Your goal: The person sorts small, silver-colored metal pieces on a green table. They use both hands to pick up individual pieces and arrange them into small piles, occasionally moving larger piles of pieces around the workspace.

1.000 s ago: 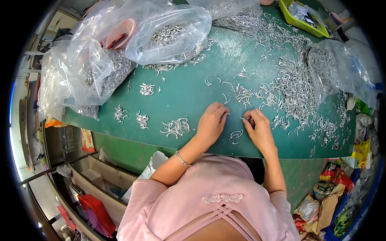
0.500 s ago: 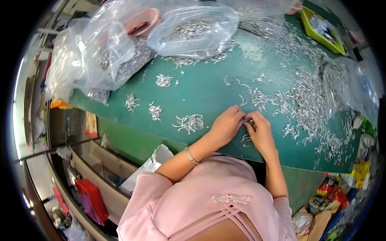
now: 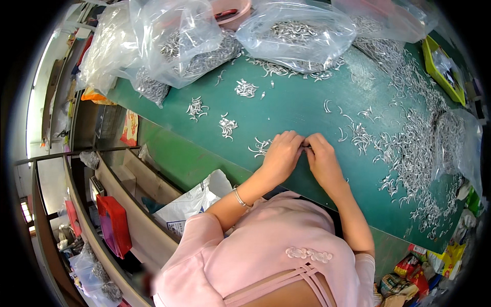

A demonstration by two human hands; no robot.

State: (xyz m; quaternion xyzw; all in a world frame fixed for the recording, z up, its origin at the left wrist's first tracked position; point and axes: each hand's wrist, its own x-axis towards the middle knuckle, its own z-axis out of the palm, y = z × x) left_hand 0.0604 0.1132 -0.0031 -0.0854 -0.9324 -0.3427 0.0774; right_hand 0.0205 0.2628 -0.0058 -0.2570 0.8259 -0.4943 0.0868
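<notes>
My left hand (image 3: pixel 282 155) and my right hand (image 3: pixel 324 159) meet above the green tabletop near its front edge. Their fingers are bent and closed, with thumbs and fingertips pinched together at one spot. Whatever they hold is tiny and mostly covered by the fingertips. Beside my left hand lies a small heap of curved silver metal pieces (image 3: pixel 260 147), partly hidden by that hand. Other little heaps of the same pieces (image 3: pixel 228 126) are farther left. Right of my right hand, loose curved pieces (image 3: pixel 362 139) lead into a wide spread pile (image 3: pixel 411 148).
Clear plastic bags of metal pieces (image 3: pixel 296 38) line the back of the green table (image 3: pixel 296 110), with a pink bowl (image 3: pixel 236 19) behind. A yellow-green tray (image 3: pixel 443 71) stands far right. A red basket (image 3: pixel 113 225) and a white sack (image 3: pixel 199 199) are at lower left.
The view has shifted, and both hands are farther left over the table. My left hand now covers part of the nearest small heap. The fingertips remain pinched together, hiding more of what they hold.
</notes>
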